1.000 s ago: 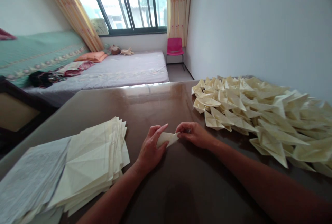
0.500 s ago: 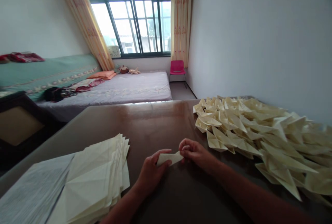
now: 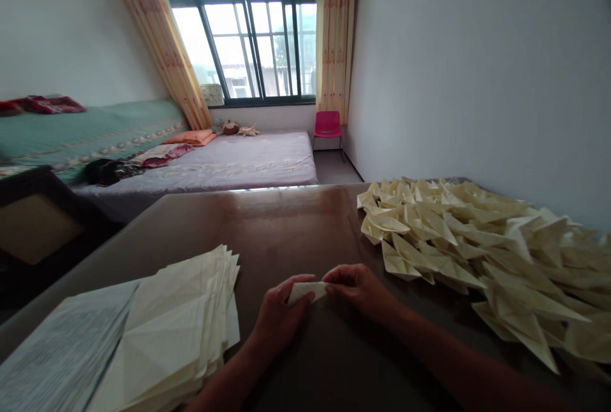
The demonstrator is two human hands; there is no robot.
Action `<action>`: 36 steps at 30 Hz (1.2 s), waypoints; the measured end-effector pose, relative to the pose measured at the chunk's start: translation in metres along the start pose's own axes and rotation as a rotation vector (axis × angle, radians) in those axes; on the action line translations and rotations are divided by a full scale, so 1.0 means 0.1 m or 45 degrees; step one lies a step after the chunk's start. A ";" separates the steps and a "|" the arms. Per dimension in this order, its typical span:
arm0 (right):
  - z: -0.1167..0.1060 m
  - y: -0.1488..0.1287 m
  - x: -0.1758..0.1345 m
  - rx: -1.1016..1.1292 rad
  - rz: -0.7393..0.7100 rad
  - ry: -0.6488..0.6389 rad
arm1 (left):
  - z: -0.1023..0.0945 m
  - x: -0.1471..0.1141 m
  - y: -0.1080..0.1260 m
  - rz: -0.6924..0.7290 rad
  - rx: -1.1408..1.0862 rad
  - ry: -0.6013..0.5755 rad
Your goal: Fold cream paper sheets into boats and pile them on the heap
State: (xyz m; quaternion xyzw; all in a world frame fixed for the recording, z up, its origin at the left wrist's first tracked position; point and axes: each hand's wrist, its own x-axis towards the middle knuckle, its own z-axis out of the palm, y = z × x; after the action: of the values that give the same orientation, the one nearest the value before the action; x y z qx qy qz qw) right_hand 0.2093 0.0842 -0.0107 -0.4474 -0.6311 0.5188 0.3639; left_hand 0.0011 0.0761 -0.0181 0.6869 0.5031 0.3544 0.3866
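Observation:
Between my two hands, just above the brown table, is a small folded piece of cream paper [image 3: 301,291]. My left hand [image 3: 280,311] pinches its left part, thumb in front and fingers behind. At its right tip, the fingers and thumb of my right hand [image 3: 360,288] are closed on the paper. Left of my hands lies a stack of creased cream paper sheets [image 3: 167,329]. To the right spreads a large heap of folded paper pieces [image 3: 439,227] with pointed ends.
A pile of printed sheets [image 3: 57,342] lies at the table's left edge. The glossy brown table [image 3: 286,227] reaches toward a bed [image 3: 258,157]. A pink chair [image 3: 328,125] stands beyond, near the white wall. A dark chair back [image 3: 38,221] is at the left.
My right hand has moved slightly, and its raised, curled fingers now lie flatter along the paper's right end. The paper's right end looks shorter. My left hand keeps its hold.

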 end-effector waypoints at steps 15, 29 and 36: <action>-0.23 0.01 0.03 -0.447 -0.025 0.163 | 0.01 0.04 -0.07 0.089 0.115 0.108; -0.13 -0.04 -0.06 -0.727 0.077 -0.004 | 0.08 -0.14 0.01 0.594 0.732 -0.058; -0.01 -0.11 -0.15 -0.234 0.177 -0.343 | 0.09 -0.18 0.08 0.829 1.112 -0.169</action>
State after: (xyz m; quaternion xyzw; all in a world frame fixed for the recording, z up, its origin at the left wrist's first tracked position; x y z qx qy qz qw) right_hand 0.2133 0.0701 0.0005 -0.4477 -0.6866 0.5380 0.1970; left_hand 0.0079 0.0555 -0.0170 0.9246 0.3394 0.1701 -0.0333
